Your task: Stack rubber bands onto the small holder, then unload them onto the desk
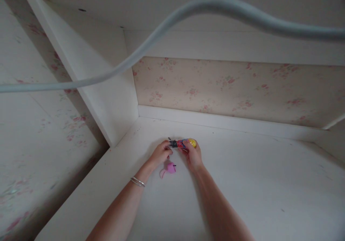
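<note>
Both of my hands hold a short, colourful tube-shaped item (180, 144) above the white desk top. It has a dark, partly clear left end, a red and blue printed middle and a rounded yellow right end; its exact kind I cannot make out. My left hand (159, 152) is closed at the dark end, where a small black bit sticks up. Wrapped around the yellow end is my right hand (194, 155), its thumb on the printed part. Just below, between my wrists, lies a small pink object (170, 167) with a curved pink strip and a thin black piece.
A white desk (256, 183) extends to both sides, with a white side panel (105, 90) at the left. Floral wallpaper (226, 86) covers the back. Overhead runs a white shelf (167, 11). A thick pale cable (151, 41) crosses close to the camera.
</note>
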Tool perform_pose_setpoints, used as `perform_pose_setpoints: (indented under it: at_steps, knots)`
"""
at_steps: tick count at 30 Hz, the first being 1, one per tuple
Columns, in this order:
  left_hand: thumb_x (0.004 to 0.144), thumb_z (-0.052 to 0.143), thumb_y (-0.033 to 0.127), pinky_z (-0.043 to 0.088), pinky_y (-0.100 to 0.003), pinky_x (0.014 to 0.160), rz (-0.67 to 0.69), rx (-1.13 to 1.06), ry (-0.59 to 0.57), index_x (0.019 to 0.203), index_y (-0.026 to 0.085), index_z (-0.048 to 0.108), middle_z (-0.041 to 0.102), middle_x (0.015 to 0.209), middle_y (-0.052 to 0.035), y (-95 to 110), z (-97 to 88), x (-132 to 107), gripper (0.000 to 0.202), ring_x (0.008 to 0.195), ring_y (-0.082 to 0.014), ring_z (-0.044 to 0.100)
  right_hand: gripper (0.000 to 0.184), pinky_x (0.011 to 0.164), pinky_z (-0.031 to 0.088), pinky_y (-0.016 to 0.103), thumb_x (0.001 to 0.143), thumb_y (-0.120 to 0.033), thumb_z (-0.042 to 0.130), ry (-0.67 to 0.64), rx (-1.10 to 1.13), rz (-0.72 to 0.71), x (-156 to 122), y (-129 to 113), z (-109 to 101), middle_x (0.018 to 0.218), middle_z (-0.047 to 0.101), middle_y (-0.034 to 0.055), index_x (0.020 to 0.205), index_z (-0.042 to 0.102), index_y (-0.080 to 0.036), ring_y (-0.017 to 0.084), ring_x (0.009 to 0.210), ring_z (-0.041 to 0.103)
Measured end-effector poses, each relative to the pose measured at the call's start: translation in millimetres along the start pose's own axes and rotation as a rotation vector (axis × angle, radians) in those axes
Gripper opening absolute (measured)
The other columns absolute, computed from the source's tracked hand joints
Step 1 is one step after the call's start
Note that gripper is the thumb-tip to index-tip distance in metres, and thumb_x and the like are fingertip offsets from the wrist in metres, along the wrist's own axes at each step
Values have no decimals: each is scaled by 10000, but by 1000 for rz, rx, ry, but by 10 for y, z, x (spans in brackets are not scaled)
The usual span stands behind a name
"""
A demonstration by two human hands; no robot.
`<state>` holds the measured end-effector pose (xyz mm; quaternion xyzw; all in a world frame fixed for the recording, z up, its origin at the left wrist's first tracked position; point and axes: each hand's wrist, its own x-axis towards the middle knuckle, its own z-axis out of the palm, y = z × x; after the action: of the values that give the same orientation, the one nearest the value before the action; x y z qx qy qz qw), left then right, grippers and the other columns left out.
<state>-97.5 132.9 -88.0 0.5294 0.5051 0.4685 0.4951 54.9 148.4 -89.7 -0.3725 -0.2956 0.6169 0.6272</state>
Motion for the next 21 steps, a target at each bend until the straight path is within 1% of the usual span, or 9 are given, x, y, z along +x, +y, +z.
perform_pose_setpoints:
  at_steps: [3, 6, 10, 13, 16, 21]
  knots:
    - [592, 581, 148, 398, -208, 492, -2, -25, 8, 739, 153, 631, 534, 645, 18, 16, -6, -4, 156, 555, -95, 490, 351, 591, 581, 245, 618, -317, 809, 10, 0, 12, -4, -4, 2, 758, 667, -22, 854, 580, -196, 142, 687, 654]
    - [591, 587, 168, 405, -214, 509, -1, -65, -11, 693, 152, 622, 549, 675, 9, 23, -26, -14, 109, 604, -107, 503, 331, 579, 577, 235, 621, -313, 807, 12, 5, 33, -2, -16, 4, 758, 678, -11, 839, 590, -192, 141, 686, 654]
    - [631, 544, 228, 413, -222, 523, -6, -167, -61, 746, 150, 613, 558, 726, -11, -5, -65, -9, 155, 678, -131, 529, 291, 579, 580, 239, 641, -298, 790, 5, 28, 54, 8, -26, -1, 781, 699, 18, 830, 600, -183, 151, 696, 659]
    - [692, 495, 302, 401, -234, 505, -23, -245, -86, 768, 152, 578, 528, 685, -4, -48, -88, 13, 187, 616, -123, 506, 262, 578, 580, 239, 658, -287, 775, -12, 35, 68, 16, -20, -12, 789, 701, 29, 826, 607, -175, 152, 697, 658]
    - [737, 505, 369, 381, -242, 497, -41, -281, -87, 752, 156, 549, 498, 614, 13, -81, -94, 30, 218, 541, -110, 464, 240, 569, 579, 237, 669, -280, 765, -27, 44, 73, 22, -16, -19, 784, 698, 30, 817, 612, -170, 150, 689, 654]
    - [732, 587, 385, 379, -243, 550, -32, -308, -84, 768, 149, 568, 530, 624, 10, -71, -89, 26, 239, 580, -111, 487, 228, 547, 577, 227, 664, -264, 765, -6, 61, 82, 23, -36, -16, 756, 686, 13, 806, 612, -174, 138, 666, 642]
